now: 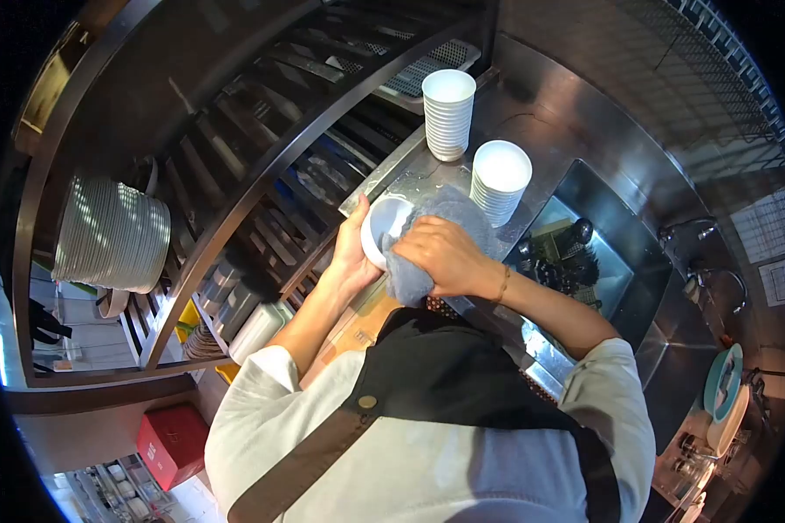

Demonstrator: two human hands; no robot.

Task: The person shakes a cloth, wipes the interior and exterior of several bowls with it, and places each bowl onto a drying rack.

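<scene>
Left hand: our left hand (351, 251) is closed round the outer wall of a white bowl (380, 225) and holds it tipped on its side, its mouth turned towards the other hand.
Right hand: our right hand (445, 254) is clenched on a grey cloth (452, 207) and presses it against the mouth of the bowl.
Bowl: it is held up between both hands, over the near edge of the steel desk (549, 113) and to the left of the sink (619, 279).
Cloth: it is bunched up, covers the right part of the bowl and hangs a little below the right hand.
Near stack (500, 179): white cups stand on the desk just behind the cloth.
Far stack (449, 105): more white cups stand further back on the desk, apart from the near stack.
Sink: it is set into the desk on the right; we cannot make out the dark things inside it.
Rack (262, 166): metal bars run along our left side.
Plates (113, 235): a row of them stands on edge at the far left.
Red box (173, 443): it sits low down on the left, well apart from the hands.
</scene>
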